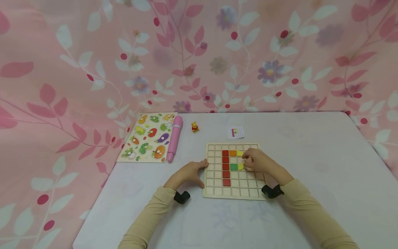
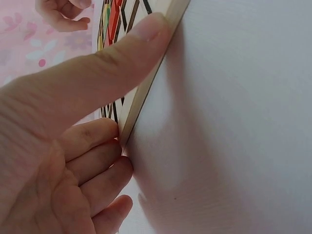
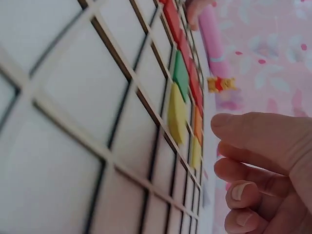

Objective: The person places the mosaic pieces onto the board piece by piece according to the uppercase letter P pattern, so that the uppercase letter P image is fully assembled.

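Observation:
A wooden grid board [image 1: 217, 192] lies on the table. Red square tiles [image 1: 226, 174] form a column on it, with an orange tile [image 1: 233, 153] and a green tile [image 1: 234, 167] to their right. Beside these are two yellow tiles; the nearer one [image 3: 177, 114] has a curved edge and looks slightly raised in the right wrist view. My left hand [image 1: 188, 173] touches the board's left edge with spread thumb and fingers. Above the board's right part is my right hand [image 1: 261, 162], its fingers loosely bent beside the yellow tiles, with nothing visible between thumb and forefinger.
Behind the board lies a small pattern card [image 1: 235, 132]. A yellow bear figurine [image 1: 195, 127] stands farther left. At the far left, a pink cylindrical stick [image 1: 175, 138] lies along a vegetable puzzle board [image 1: 146, 138]. A floral curtain [image 1: 217, 62] borders the table's back.

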Tool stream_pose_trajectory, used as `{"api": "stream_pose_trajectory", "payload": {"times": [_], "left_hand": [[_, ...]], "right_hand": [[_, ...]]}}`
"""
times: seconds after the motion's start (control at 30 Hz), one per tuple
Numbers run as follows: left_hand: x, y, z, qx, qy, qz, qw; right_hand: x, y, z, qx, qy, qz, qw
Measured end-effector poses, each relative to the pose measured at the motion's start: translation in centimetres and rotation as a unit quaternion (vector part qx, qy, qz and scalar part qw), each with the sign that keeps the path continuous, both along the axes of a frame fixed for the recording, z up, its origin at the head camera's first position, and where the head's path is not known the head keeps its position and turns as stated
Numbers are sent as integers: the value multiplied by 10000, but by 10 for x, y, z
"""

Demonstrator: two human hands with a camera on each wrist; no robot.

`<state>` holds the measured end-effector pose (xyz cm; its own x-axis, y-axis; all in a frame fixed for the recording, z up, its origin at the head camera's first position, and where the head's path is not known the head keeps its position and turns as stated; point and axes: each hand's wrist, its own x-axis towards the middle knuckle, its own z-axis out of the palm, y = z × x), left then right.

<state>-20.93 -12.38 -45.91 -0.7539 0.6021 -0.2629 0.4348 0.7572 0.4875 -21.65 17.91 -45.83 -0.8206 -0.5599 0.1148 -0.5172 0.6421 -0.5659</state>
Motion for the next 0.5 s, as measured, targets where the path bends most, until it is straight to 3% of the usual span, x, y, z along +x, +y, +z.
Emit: {"api": "stream_pose_trajectory", "payload": {"times": [0.27,0.5], "left_hand": [[0,-1,-2,73,11,-27,10000],[-1,-3,-1,135,-7,-27,9999]], "right_hand": [[0,41,20,227,-166,-697,9972],[7,64,5,787,-851,-929,9889]]}}
